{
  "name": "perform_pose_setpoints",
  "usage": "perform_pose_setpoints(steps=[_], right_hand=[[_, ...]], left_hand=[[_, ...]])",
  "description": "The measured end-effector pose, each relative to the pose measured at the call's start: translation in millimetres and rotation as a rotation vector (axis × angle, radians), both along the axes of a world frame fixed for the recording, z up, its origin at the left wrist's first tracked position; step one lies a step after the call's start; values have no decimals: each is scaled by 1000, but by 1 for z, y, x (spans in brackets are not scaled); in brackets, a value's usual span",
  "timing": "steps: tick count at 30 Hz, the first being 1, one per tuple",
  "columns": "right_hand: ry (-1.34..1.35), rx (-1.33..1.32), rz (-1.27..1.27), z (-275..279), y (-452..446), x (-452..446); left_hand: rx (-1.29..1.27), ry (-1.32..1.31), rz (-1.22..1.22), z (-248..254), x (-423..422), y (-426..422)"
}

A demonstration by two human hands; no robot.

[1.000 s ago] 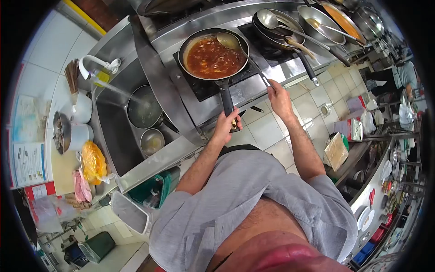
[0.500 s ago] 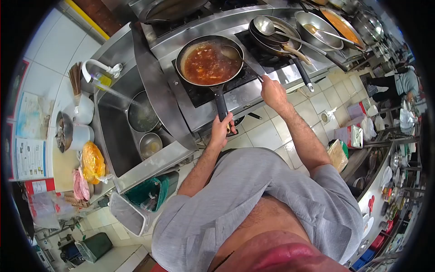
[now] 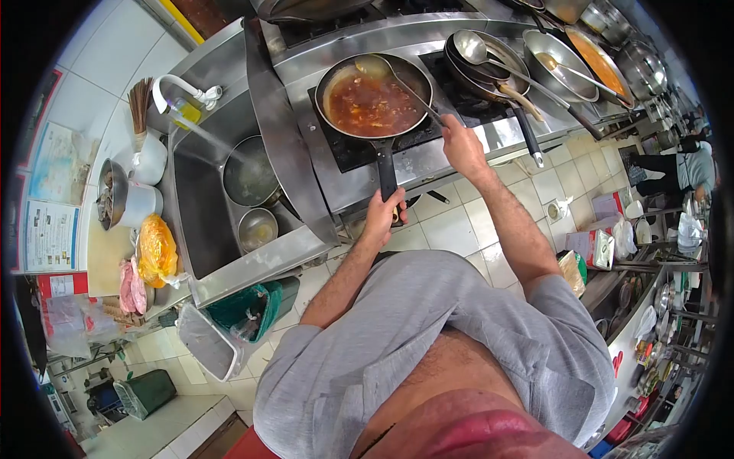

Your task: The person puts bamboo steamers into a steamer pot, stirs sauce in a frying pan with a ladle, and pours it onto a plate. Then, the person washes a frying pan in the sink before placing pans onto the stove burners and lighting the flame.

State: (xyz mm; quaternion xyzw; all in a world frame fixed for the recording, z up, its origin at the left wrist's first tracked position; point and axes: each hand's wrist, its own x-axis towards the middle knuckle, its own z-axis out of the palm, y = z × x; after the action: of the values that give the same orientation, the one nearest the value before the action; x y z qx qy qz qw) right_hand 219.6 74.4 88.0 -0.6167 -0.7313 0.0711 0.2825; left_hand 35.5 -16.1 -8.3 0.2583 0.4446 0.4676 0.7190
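Note:
On the stove burner sits a black frying pan [image 3: 425, 80] with chunky red-brown sauce [image 3: 371, 103] inside. My left hand [image 3: 384, 216] is closed around the pan's dark handle, below the pan. My right hand [image 3: 463, 148] grips the long handle of a ladle [image 3: 372, 66], whose bowl rests at the far side of the pan, in or against the sauce. To the right of the pan, a stack of pans [image 3: 489, 65] stands on the neighbouring burner with another ladle [image 3: 470, 47] lying across it.
Water runs from a white tap [image 3: 187, 96] into the sink [image 3: 200, 222], which holds a pan [image 3: 252, 172] and a small bowl [image 3: 258, 229]. Farther right are a metal bowl [image 3: 562, 73] and a pan of orange sauce [image 3: 600, 65]. A bin [image 3: 245, 314] stands below the sink. Another person [image 3: 677, 164] is at far right.
The ladle's bowl has moved from the right side of the sauce to the pan's far side. My left hand still holds the pan handle. The view has shifted slightly.

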Motion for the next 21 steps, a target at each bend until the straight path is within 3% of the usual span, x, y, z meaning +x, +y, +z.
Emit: perform_pose_setpoints(steps=[2,12,14,15,17,21], right_hand=[[36,-93,-62,9,-1,4],[37,60,-79,8,-9,26],[287,-46,-79,10,-15,21],[288,-52,-76,5,-13,22],[542,-399,-40,-8,-6,27],[362,-358,-16,-18,-3,38]], left_hand=[[4,-6,11,-1,0,1],[37,-4,-3,-5,0,1],[47,-9,-4,-6,-1,1],[45,0,-6,-6,-1,2],[44,8,-10,-5,0,0],[38,3,15,1,0,-2]])
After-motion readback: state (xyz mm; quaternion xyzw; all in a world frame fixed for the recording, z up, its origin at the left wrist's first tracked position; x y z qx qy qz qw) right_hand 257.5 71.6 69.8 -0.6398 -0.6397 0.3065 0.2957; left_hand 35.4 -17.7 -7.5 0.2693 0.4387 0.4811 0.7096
